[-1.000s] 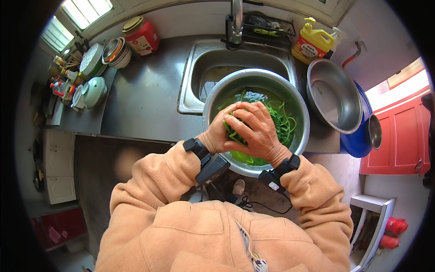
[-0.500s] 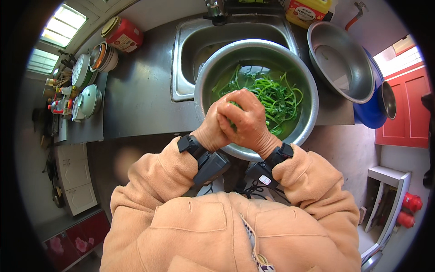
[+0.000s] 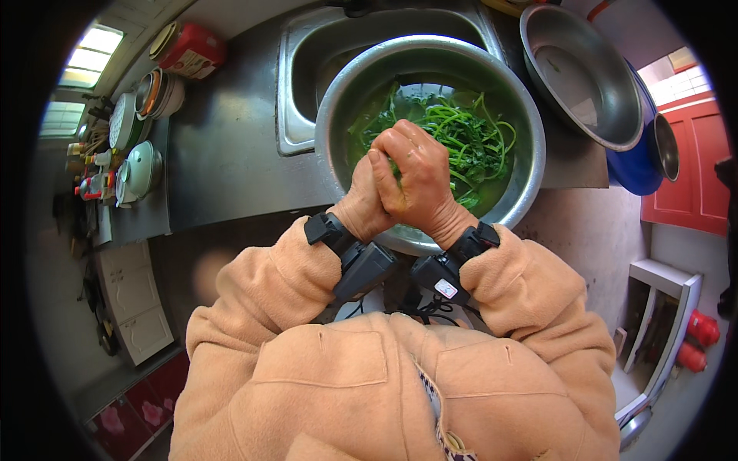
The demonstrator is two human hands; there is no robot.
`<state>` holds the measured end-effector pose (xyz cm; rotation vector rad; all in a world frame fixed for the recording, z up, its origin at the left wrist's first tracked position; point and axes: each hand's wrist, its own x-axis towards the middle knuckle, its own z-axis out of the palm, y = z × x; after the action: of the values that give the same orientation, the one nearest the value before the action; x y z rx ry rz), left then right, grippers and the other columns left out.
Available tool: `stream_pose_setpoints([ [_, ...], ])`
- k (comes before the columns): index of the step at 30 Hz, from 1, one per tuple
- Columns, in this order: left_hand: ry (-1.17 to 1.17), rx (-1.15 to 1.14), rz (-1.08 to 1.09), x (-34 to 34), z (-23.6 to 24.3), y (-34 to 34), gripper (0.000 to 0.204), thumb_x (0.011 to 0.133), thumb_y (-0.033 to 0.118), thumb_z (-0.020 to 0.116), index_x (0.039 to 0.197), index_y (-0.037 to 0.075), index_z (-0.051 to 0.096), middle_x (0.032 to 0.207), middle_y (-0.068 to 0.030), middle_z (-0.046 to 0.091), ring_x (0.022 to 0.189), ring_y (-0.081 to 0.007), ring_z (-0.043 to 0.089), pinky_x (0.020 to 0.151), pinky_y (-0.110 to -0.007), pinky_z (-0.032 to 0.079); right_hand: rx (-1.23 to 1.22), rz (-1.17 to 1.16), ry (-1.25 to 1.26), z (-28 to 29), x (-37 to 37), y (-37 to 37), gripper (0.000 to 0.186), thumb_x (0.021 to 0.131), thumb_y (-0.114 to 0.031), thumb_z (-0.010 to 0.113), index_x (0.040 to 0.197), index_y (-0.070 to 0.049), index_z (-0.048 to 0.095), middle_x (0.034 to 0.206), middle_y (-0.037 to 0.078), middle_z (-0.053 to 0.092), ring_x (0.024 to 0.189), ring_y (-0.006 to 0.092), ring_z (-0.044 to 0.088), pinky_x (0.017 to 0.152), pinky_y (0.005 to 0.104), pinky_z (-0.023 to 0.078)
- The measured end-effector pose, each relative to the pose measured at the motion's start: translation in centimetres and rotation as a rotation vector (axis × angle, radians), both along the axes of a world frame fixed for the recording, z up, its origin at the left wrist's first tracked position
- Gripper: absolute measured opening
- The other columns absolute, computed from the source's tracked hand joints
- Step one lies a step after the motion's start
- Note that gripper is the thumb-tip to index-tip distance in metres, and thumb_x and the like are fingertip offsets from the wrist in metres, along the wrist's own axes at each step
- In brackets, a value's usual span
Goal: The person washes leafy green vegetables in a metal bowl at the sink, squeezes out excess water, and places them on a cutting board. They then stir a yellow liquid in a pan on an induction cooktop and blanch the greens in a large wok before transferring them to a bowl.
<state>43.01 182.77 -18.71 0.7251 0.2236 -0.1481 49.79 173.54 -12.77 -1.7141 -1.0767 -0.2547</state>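
A large round metal basin point(image 3: 327, 115) holds water and a tangle of long-stemmed leafy greens point(image 3: 480, 138). Over its near side my left hand point(image 3: 361, 196) and my right hand point(image 3: 419, 173) are pressed tightly together. My right fingers wrap across the left hand, whose own fingers are mostly covered. A little green shows between them, so both hands appear closed around a bunch of the greens; most of that bunch is hidden.
The basin rests partly over a steel sink point(image 3: 296, 84) set in the counter point(image 3: 223, 146). An empty metal basin point(image 3: 565, 84) leans at the right above a blue tub point(image 3: 634, 173). Stacked bowls point(image 3: 165, 96), a red container point(image 3: 196, 50) and a lidded pot point(image 3: 142, 169) stand at the left.
The view has shifted, so the basin and sink sit higher in it. My hands stay clasped over the basin, the right fingers pressed closer over the left hand.
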Motion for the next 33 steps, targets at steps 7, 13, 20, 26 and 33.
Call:
stream_pose_setpoints([
  [7, 0.327, -0.269, 0.126, 1.0, 2.9, -0.9, 0.025, 0.093, 0.035, 0.052, 0.104, 0.013, 0.057, 0.101, -0.0043, 0.059, 0.095, -0.0187, 0.056, 0.081, -0.035, 0.048, 0.004, -0.039, 0.062, -0.7, 0.8, 0.2, 0.011, 0.08, -0.015, 0.061, 0.078, -0.005, 0.058, 0.072, 0.013, 0.056, 0.068, 0.0329, 0.059, 0.06, 0.0397, 0.049],
  [13, 0.483, -0.187, 0.208, 1.6, 3.2, -1.3, 0.032, 0.096, 0.04, 0.048, 0.103, 0.01, 0.057, 0.1, -0.0049, 0.061, 0.091, -0.0186, 0.06, 0.078, -0.035, 0.052, -0.049, -0.095, 0.163, -1.3, 1.0, 0.1, 0.013, 0.083, -0.017, 0.058, 0.078, -0.005, 0.058, 0.072, 0.014, 0.059, 0.067, 0.0347, 0.06, 0.059, 0.0415, 0.049],
  [20, 0.313, -0.119, 0.143, 1.7, 5.6, -0.2, 0.045, 0.097, 0.048, 0.044, 0.117, 0.01, 0.057, 0.109, -0.0053, 0.063, 0.1, -0.0214, 0.061, 0.09, -0.039, 0.049, 0.091, -0.254, 0.447, 1.2, 0.6, 1.1, 0.018, 0.091, -0.017, 0.052, 0.082, -0.002, 0.055, 0.076, 0.019, 0.058, 0.069, 0.0363, 0.059, 0.063, 0.0386, 0.047],
  [26, 0.117, -0.379, 0.221, 0.0, 7.6, 0.5, 0.06, 0.093, 0.063, 0.041, 0.126, 0.014, 0.051, 0.118, -0.0055, 0.06, 0.112, -0.0202, 0.055, 0.096, -0.04, 0.045, 0.341, -0.253, 0.784, 1.7, -0.2, 2.7, 0.028, 0.097, -0.032, 0.055, 0.098, -0.004, 0.052, 0.088, 0.008, 0.057, 0.079, 0.0165, 0.054, 0.073, 0.0324, 0.046],
  [33, -0.013, -0.397, 0.308, -1.6, 6.7, 0.5, 0.046, 0.094, 0.055, 0.048, 0.115, 0.016, 0.058, 0.109, -0.0043, 0.062, 0.101, -0.0181, 0.06, 0.09, -0.033, 0.049, -0.095, -0.1, -0.142, 3.3, -2.3, 0.7, 0.034, 0.083, -0.022, 0.065, 0.11, -0.001, 0.06, 0.116, 0.018, 0.053, 0.108, 0.0347, 0.053, 0.093, 0.0442, 0.043],
])
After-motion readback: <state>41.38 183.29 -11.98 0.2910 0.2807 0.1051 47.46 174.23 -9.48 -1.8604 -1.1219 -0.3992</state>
